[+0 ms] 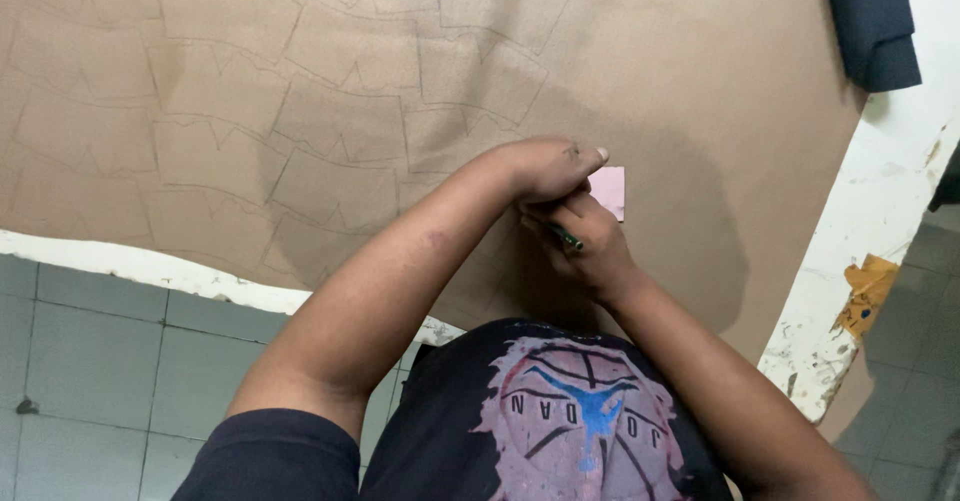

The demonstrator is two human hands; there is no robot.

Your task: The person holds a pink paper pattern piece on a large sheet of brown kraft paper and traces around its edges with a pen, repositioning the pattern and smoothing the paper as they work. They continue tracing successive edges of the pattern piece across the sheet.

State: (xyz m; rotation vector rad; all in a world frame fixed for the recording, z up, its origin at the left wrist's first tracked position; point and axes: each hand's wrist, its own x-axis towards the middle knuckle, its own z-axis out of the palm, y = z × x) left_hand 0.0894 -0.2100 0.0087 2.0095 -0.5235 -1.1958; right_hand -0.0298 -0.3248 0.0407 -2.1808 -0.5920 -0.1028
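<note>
Left hand pressed flat-curled on pink template over brown sheet. Right hand just below, fingers closed around green pencil.

Head view, looking down on the wearer's own body. The person wears a dark navy short-sleeved T-shirt; the short sleeve on the left arm ends above the elbow in a plain hemmed edge. The chest carries a large, worn, pinkish-white round print crossed by dark curved lines like the seams of a ball, with a small blue figure at its centre and dark lettering across it. Both forearms are bare. The left hand and the right hand carry no rings, watch or gloves.
</note>
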